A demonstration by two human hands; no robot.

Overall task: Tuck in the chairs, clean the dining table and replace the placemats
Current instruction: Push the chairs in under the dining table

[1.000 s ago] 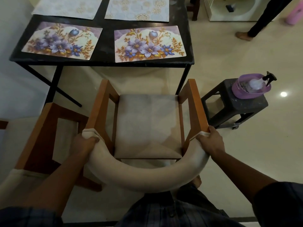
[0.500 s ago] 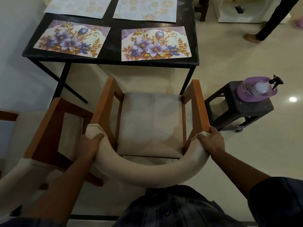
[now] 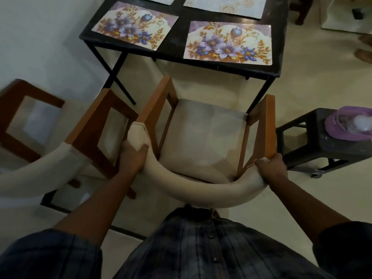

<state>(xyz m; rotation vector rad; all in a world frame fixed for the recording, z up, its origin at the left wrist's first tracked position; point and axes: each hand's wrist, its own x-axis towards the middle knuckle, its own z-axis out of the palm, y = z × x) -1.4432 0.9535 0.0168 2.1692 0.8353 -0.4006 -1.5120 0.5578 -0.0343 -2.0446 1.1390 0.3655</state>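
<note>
The left hand (image 3: 131, 158) and right hand (image 3: 270, 168) clamp the curved back of the cream-cushioned wooden armchair (image 3: 203, 137), which stands untucked at six o'clock from the black tabletop (image 3: 181, 31); floral placemats (image 3: 227, 43) lie there.

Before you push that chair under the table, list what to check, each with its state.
1. Left hand grips the cream backrest: ok.
2. Right hand grips its other end: ok.
3. Chair faces the black table: ok.
4. Right armrest clears the table leg: cannot tell.
5. Second chair stands apart from this one: cannot tell.
6. Black stool off the path ahead: ok.
</note>
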